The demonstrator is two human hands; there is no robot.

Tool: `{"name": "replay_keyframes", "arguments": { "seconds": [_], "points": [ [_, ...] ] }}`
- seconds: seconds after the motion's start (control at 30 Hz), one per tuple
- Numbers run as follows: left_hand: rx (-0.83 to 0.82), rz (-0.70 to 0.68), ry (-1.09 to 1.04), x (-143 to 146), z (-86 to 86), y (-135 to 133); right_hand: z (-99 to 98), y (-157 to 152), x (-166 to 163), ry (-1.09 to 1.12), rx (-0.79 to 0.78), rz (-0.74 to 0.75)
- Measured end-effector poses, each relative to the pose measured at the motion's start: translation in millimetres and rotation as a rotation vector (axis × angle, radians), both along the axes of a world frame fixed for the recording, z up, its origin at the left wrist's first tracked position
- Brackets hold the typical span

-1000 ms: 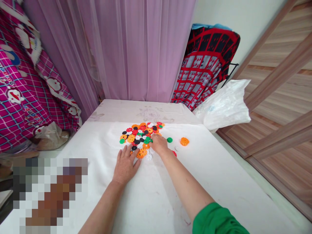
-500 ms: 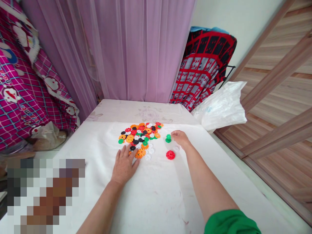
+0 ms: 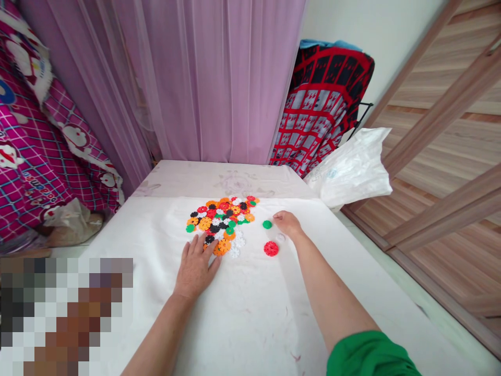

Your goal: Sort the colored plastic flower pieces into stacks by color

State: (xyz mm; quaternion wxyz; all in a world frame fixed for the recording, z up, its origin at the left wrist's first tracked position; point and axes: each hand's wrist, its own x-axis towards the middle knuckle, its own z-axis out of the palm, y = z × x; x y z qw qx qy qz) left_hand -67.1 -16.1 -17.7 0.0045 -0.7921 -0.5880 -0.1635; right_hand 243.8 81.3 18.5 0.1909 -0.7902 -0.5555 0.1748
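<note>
A pile of small flower-shaped plastic discs (image 3: pixel 221 222), orange, red, black, white and green, lies on a white cloth (image 3: pixel 250 303). My left hand (image 3: pixel 194 266) rests flat and open at the pile's near edge, its fingertips touching the nearest orange discs. My right hand (image 3: pixel 287 223) sits to the right of the pile with its fingers curled down on the cloth. A lone green disc (image 3: pixel 266 224) lies just left of those fingers. A red disc (image 3: pixel 271 248) lies a little nearer to me. What the right fingers cover is hidden.
Pink curtains (image 3: pixel 211 78) hang behind the table. A magenta patterned quilt (image 3: pixel 43 151) is at the left, a red and black blanket (image 3: pixel 324 104) and a white plastic bag (image 3: pixel 354 169) at the right. Wooden floor (image 3: pixel 450 209) runs along the right side.
My right hand left the pile and moved right, past the green disc. The orange disc seen at the far right is no longer visible. My left hand has stayed in place.
</note>
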Motion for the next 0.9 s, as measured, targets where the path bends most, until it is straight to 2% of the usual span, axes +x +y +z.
{"name": "replay_keyframes", "arguments": {
  "seconds": [0.13,0.37,0.47,0.7,0.9],
  "points": [
    [0.006,0.003,0.013,0,-0.7,0,13.1,-9,-8,-0.071,-0.001,0.011],
    [0.038,0.0,-0.001,-1,-3.5,1,23.2,-23,-37,-0.38,-0.109,0.125],
    [0.038,0.0,-0.009,-1,-3.3,1,20.7,-21,-42,-0.408,-0.152,0.15],
    [0.016,0.001,-0.01,0,-1.5,0,16.3,-15,-39,-0.419,-0.146,0.186],
    [0.02,0.006,-0.032,1,-2.7,0,27.2,-21,-45,-0.449,-0.116,0.157]
  ]
}}
